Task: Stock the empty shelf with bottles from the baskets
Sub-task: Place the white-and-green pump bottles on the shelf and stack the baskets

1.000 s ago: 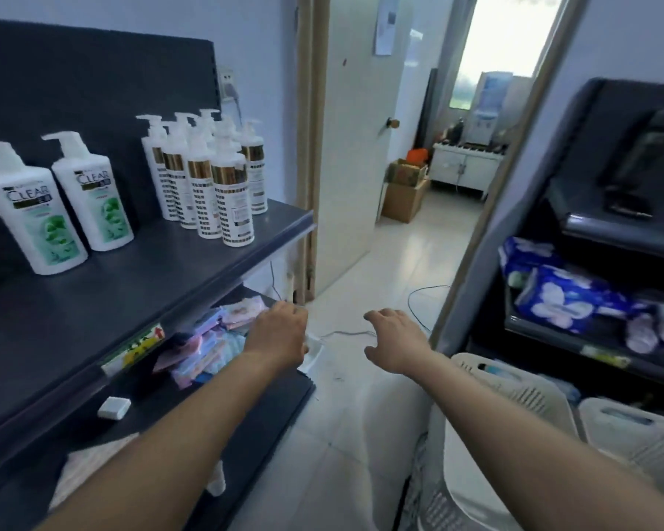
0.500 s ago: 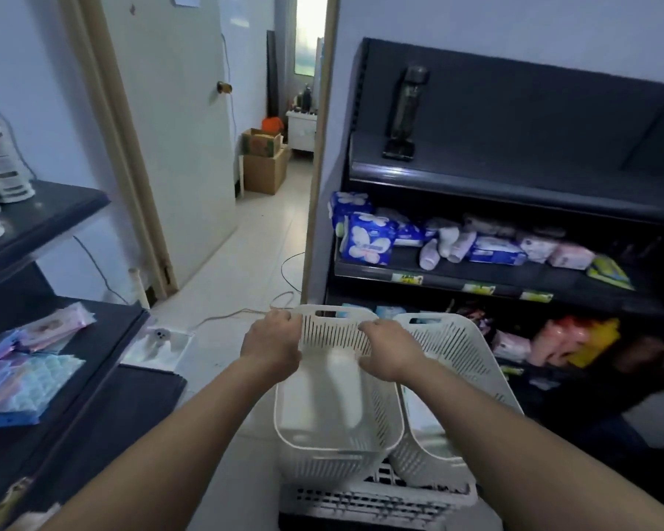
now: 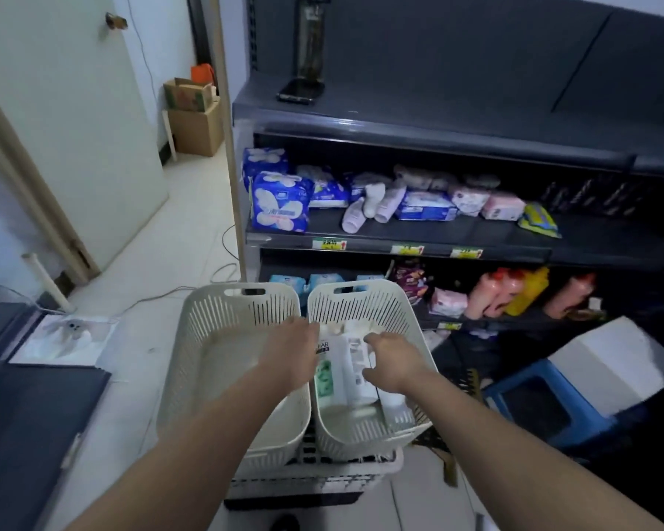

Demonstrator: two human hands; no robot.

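We look down at two cream slotted baskets side by side on the floor, resting on a flat crate (image 3: 307, 477). The left basket (image 3: 208, 339) shows a bare bottom. The right basket (image 3: 395, 312) holds white bottles (image 3: 342, 373) lying flat, one with a green panel on its label and dark lettering near the neck.

Both arms reach in. The left hand (image 3: 290, 354) crosses the rim where the two baskets meet, its fingers pointing down toward the bottle's upper end; it is blurred, and we cannot tell whether they have closed on anything. The right hand (image 3: 393, 358) is over the right basket, fingers curled loosely and spread at the bottle's right side, touching or just above it; no firm grasp shows.

Beyond the baskets stands a dark shelf unit (image 3: 399, 243) with blue packets (image 3: 280, 203) and pink packs on its middle level, orange and yellow bottles lower down. A pale door (image 3: 66, 128) stands to the left, cardboard boxes (image 3: 194, 116) past it, a blue stool (image 3: 541, 400) on the right.
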